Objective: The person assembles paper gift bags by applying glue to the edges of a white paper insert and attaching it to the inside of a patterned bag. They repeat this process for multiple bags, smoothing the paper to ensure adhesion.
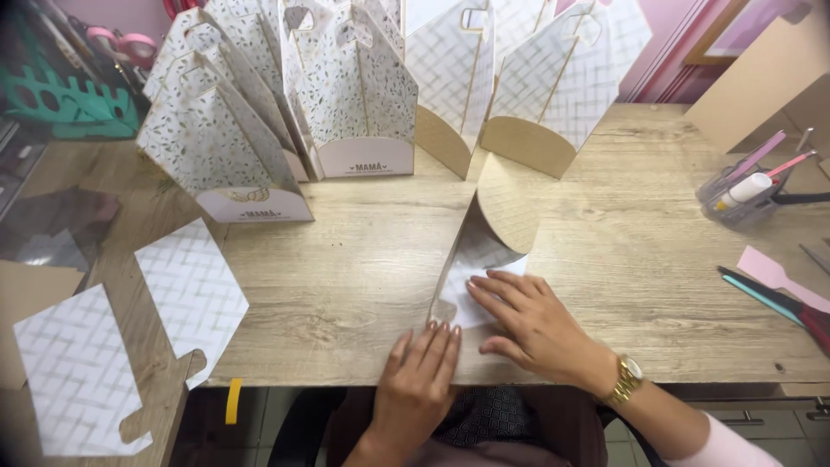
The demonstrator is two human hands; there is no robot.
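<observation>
Head view: both hands press a lattice-patterned paper panel (pixel 474 259) onto cardboard

The support surface is a light wood-grain laminate table (pixel 346 285). Along its far edge stands a row of upright patterned cardboard carrier boxes (pixel 346 86) with cut-out handles. Near the front edge, at centre, a partly folded lattice-patterned cardboard box (pixel 484 233) with a rounded brown end lies on its side. At the right sit a clear plastic tool holder (pixel 735 203), a pink plastic spatula (pixel 778 277) and a teal-handled tool (pixel 761 298). Two flat lattice-patterned die-cut sheets (pixel 186 290) lie at the left.
</observation>
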